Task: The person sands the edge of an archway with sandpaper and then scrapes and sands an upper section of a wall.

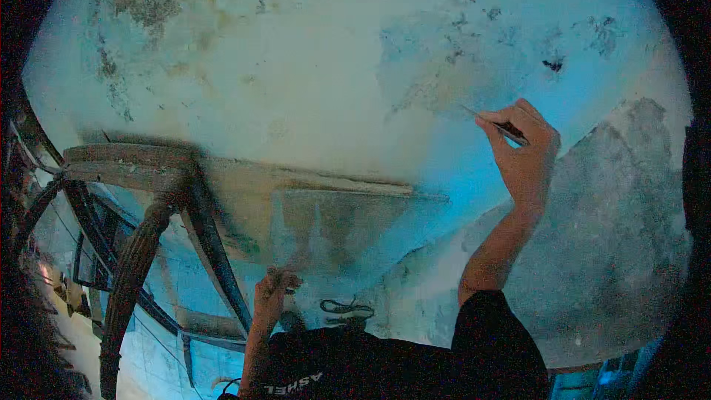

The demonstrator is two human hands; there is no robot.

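My right hand (522, 144) is raised in front of a pale, stained wall (326, 67). Its fingers are pinched round a thin, slender tool (469, 110), whose tip points left toward the edge of a greyish patch on the plaster. Whether the tip touches the wall, and what kind of tool it is, I cannot tell. Low in front of my body, my left hand (272, 295) is closed with its fingers curled. Anything inside it is too dark and small to make out.
A narrow ledge (333, 179) runs along the wall below my right hand. At left stands a dark wooden frame (141, 267) with slanting legs and a curved top. Grey bare plaster (592, 252) spreads at right. A dark laced shoe (346, 312) shows near my body.
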